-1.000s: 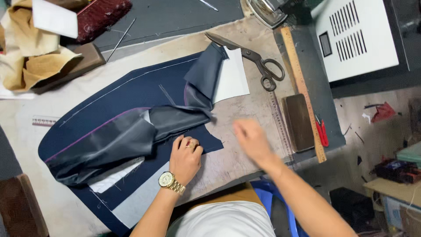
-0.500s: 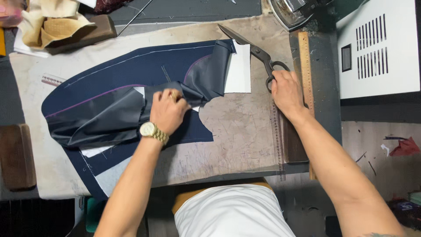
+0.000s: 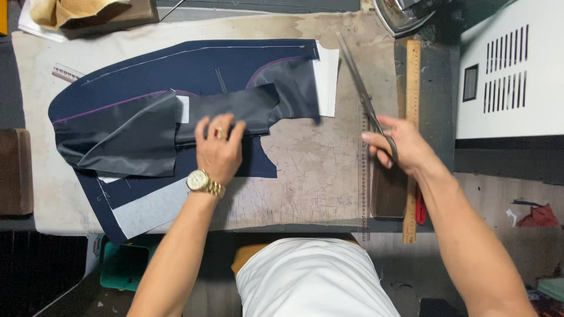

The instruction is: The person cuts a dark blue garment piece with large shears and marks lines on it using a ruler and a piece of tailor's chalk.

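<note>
A worn, stained beige work table (image 3: 317, 176) fills most of the view, and on its nine-to-twelve o'clock portion a large navy blue cut fabric panel marked with chalk and purple stitch lines (image 3: 176, 67) is spread flat. Across the middle of that panel a glossy dark grey lining piece (image 3: 135, 138) is laid, folded and creased, reaching from nine o'clock toward the centre. A pale grey interfacing piece (image 3: 147, 205) is seen under the panel's lower edge at about seven o'clock, and a white paper piece (image 3: 328, 82) juts out at the panel's one o'clock corner. At three o'clock a long wooden ruler (image 3: 411, 141) lies upright along the table's edge, with a dark brown wooden block (image 3: 389, 196) just beside it toward four o'clock. The left hand (image 3: 218, 149), wearing a gold wristwatch (image 3: 202, 183) and a ring, is pressed flat with fingers spread on the lining piece near the centre, nothing being gripped. The right hand (image 3: 399, 147) is closed around the handles of long steel tailor's scissors (image 3: 359, 88), whose blades are pointed toward twelve o'clock, just right of the white paper; the blades appear closed and are held over the bare table.
</note>
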